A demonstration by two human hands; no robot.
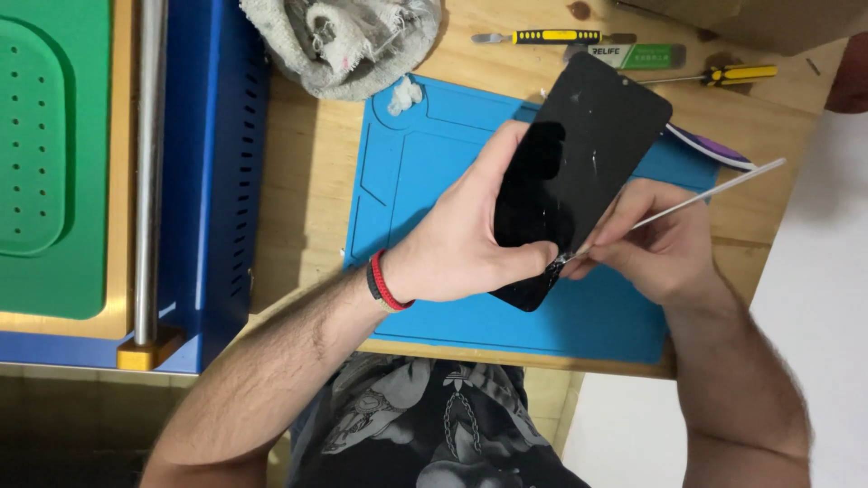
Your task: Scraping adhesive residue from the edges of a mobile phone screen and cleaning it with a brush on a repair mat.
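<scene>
Phone [588, 154], black and cracked near its lower edge, is held tilted above the blue mat [434, 181] on the wooden desk [307, 181]. Left hand [461, 244] wraps around its lower part, fingers behind and thumb pressed on the glass. Right hand [655, 239] pinches a thin metal tool [696, 194], its tip touching the phone's cracked corner. Two yellow-handled screwdrivers [551, 37] and a grey cloth [344, 41] lie beyond the mat.

The scene is evenly and brightly lit; soft shadows are cast under the forearms, and focus is kept sharp.
</scene>
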